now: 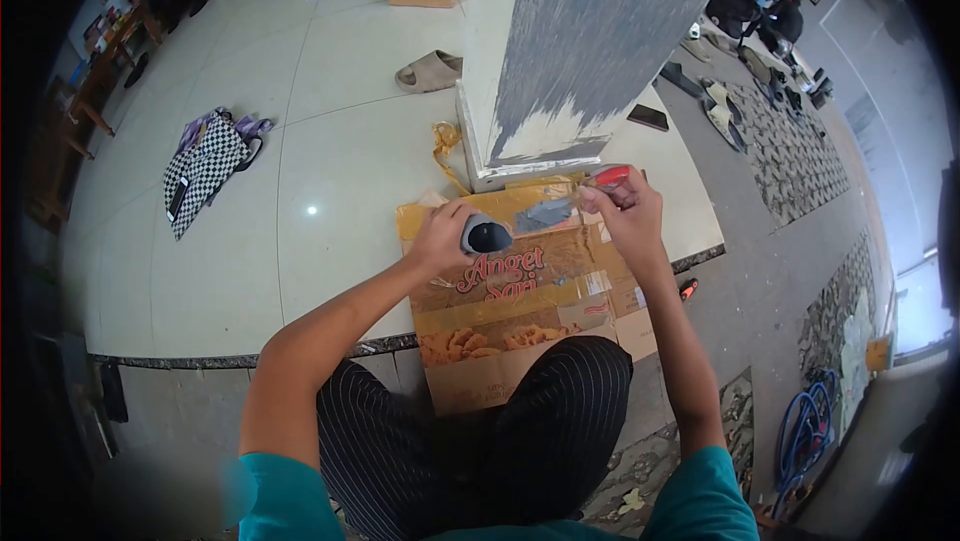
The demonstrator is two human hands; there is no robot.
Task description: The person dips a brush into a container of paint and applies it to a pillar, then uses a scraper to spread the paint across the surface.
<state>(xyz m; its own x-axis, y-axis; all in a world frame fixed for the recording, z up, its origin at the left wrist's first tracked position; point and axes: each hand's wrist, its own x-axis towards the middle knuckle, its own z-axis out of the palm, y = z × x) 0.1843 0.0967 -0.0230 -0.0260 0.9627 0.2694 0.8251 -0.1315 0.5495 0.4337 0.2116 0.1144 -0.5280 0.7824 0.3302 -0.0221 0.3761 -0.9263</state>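
Left hand (438, 237) grips a grey tape roll (485, 236); right hand (622, 209) pinches a red-handled cutter (607, 178) above flattened cardboard (520, 311) abutting the pillar base (530, 166); open tile lies leftward.

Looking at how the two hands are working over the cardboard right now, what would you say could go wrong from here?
The red-handled tool in the right hand works close to the left hand gripping the grey tube; a slip might nick fingers. The grey strip may tear unevenly. The flattened cardboard could slide on the tiles.
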